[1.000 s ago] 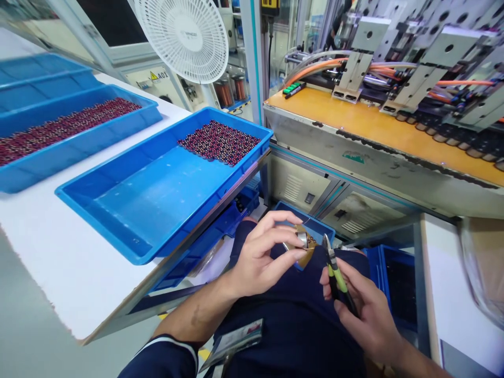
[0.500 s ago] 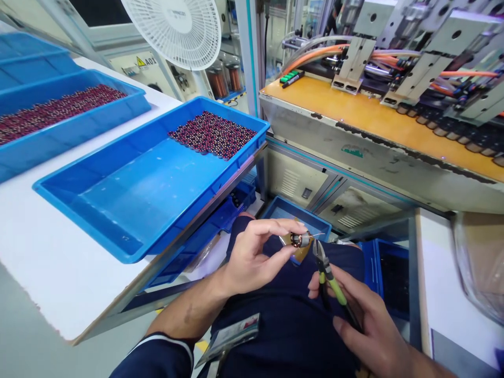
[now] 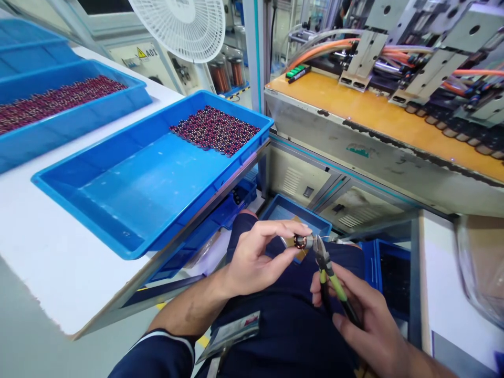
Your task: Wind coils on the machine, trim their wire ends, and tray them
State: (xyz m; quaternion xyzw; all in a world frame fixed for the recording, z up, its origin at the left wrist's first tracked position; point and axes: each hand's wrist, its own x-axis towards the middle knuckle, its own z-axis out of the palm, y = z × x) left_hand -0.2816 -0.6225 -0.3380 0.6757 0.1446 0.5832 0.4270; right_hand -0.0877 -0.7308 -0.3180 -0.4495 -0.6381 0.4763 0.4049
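Observation:
Between the thumb and fingers of my left hand (image 3: pixel 260 252) is a small motor armature (image 3: pixel 301 241), a metal cylinder with copper windings and a thin wire sticking out to the right. My right hand (image 3: pixel 366 315) is wrapped round a pair of cutting pliers (image 3: pixel 333 281) with green and black handles. The plier jaws point up, at the thin wire just right of the armature. Whether the blades touch the wire I cannot tell. Both hands are above my lap.
On the white table (image 3: pixel 35 262) at left stands a blue tray (image 3: pixel 129 194) with many small dark-red parts at its far end. Another filled tray (image 3: pixel 114 107) is behind it. A white fan (image 3: pixel 185 26) and a machine bench (image 3: pixel 334 100) stand ahead. A blue bin (image 3: pixel 283 205) sits below.
The armature has been turned in my left fingers, so its coppery end now faces me more. The plier jaws have moved slightly up, to the wire. The view has shifted slightly.

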